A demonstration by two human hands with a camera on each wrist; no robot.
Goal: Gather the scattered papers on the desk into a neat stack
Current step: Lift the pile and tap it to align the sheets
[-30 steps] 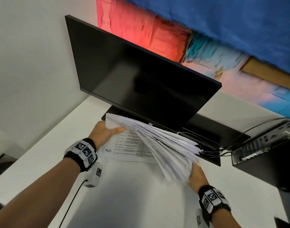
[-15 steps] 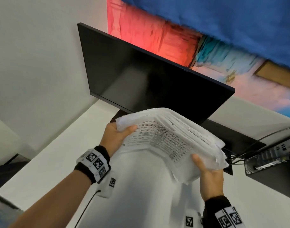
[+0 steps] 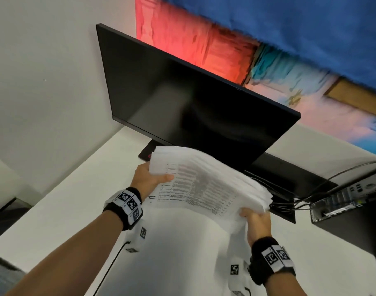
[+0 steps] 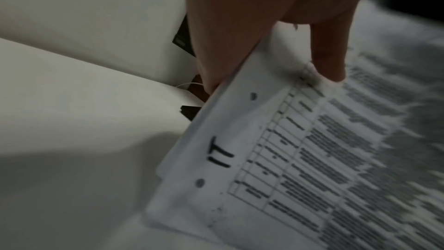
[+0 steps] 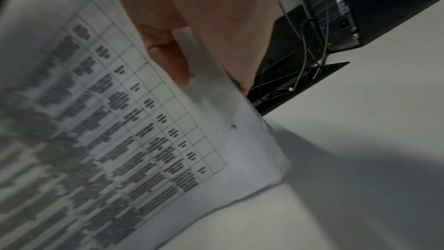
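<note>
**deskcam_fan:** So where's the stack (image 3: 206,184) at right now?

**papershuffler:** Up off the tabletop (image 3: 61,201), held just in front of the monitor (image 3: 195,107), below its bottom edge. Left hand (image 3: 149,181) has the grip clamped on the stack's left end, thumb lying on the top sheet and the rest tucked under. Right hand (image 3: 257,223) grips the stack's right end the same way, thumb on top and the fingers underneath.

**deskcam_fan:** Is it neat?

**papershuffler:** Not really. The sheets are fanned out along the monitor-side edge and at the right end, so you see a staircase of edges. The stack also bows up in the middle and droops toward each hand.

**deskcam_fan:** Anything readable on it?

**papershuffler:** Top sheet is a printed table with rows of text, too blurry to read. In the left wrist view there's a handwritten mark that looks like "11" near the margin, plus punch holes.

**deskcam_fan:** What else is around?

**papershuffler:** Monitor screen is dark. To the right of the monitor a black computer box (image 3: 353,212) sits on the tabletop, with a tangle of cables (image 3: 289,201) between it and the monitor's base. Colourful wall art behind the monitor.
</note>
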